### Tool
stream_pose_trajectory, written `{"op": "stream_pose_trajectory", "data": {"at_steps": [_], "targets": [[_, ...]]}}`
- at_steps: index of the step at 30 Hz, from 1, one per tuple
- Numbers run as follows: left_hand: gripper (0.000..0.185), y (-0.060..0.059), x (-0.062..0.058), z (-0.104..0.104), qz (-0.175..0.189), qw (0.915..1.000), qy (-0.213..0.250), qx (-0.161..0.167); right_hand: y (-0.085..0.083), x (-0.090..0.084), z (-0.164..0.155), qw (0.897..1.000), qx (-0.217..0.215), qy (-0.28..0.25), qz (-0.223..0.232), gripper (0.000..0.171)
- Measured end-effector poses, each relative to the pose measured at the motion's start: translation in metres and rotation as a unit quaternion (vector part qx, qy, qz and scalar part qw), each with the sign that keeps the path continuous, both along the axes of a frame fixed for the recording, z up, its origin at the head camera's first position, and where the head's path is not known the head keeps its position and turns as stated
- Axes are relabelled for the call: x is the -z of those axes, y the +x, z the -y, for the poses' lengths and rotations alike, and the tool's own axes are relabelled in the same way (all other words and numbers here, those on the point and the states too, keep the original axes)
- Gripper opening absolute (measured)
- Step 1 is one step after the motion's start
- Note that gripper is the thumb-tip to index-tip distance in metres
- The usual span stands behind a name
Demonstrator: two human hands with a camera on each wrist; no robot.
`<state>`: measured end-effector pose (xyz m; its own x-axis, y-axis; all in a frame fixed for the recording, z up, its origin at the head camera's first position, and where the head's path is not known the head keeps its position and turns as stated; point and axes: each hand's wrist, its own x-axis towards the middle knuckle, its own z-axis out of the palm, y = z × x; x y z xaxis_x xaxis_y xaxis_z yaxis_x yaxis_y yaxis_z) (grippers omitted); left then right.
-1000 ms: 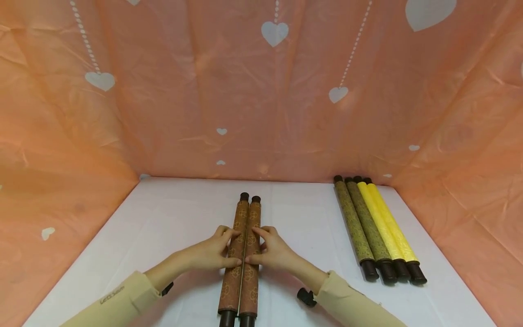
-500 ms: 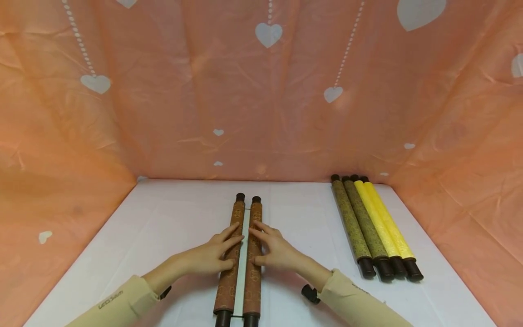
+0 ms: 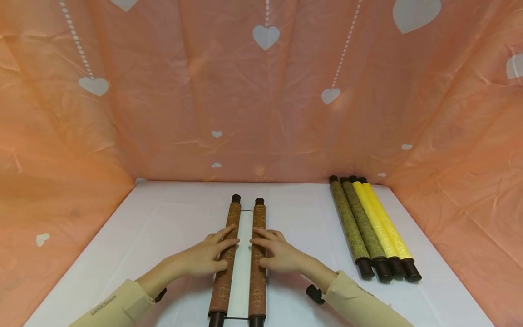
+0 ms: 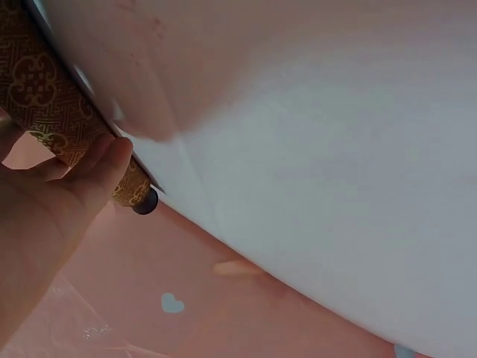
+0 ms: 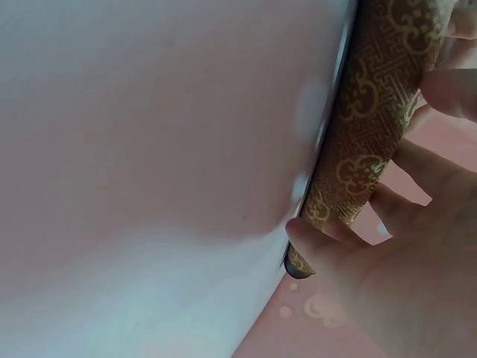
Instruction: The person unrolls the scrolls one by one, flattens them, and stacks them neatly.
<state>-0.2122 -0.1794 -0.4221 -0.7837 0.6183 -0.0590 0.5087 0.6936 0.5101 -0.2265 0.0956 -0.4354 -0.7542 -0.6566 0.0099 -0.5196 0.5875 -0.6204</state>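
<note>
A brown patterned scroll lies partly unrolled on the table, its left roller (image 3: 226, 263) and right roller (image 3: 258, 272) standing apart with a pale strip (image 3: 241, 272) showing between them. My left hand (image 3: 202, 256) rests on the left roller with spread, fairly straight fingers reaching over it. On the other side, my right hand (image 3: 283, 254) lies across the right roller, its fingertips at the inner edge. Gold motifs show on the roller in the left wrist view, where fingers (image 4: 112, 160) touch its side. The right wrist view shows fingers (image 5: 320, 242) along the other roller.
At the right of the white table (image 3: 310, 218) lie two olive scroll rollers (image 3: 355, 218) and two yellow ones (image 3: 386, 218), side by side with dark end knobs. A peach curtain (image 3: 261, 113) with white hearts stands behind and on both sides.
The two brown rollers, side by side a second ago, have moved apart under my hands, and the pale strip between them has widened. My fingers have straightened over the rollers.
</note>
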Motion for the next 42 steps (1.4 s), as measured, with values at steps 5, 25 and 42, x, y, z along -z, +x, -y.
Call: {"op": "stream_pose_trajectory", "data": {"at_steps": [5, 25, 42], "targets": [[0.063, 0.0, 0.001, 0.001, -0.019, 0.9996, 0.009, -0.018, 0.0, 0.0, -0.004, 1.0, 0.006, -0.004, -0.002, 0.062], [0.066, 0.001, 0.005, 0.001, -0.073, 0.9872, 0.003, -0.141, 0.001, 0.003, -0.011, 0.996, 0.066, -0.046, -0.028, 0.066], [0.052, 0.004, 0.006, 0.014, -0.046, 0.9954, 0.024, -0.081, 0.001, 0.0, -0.025, 0.999, 0.032, -0.039, -0.021, 0.066]]}}
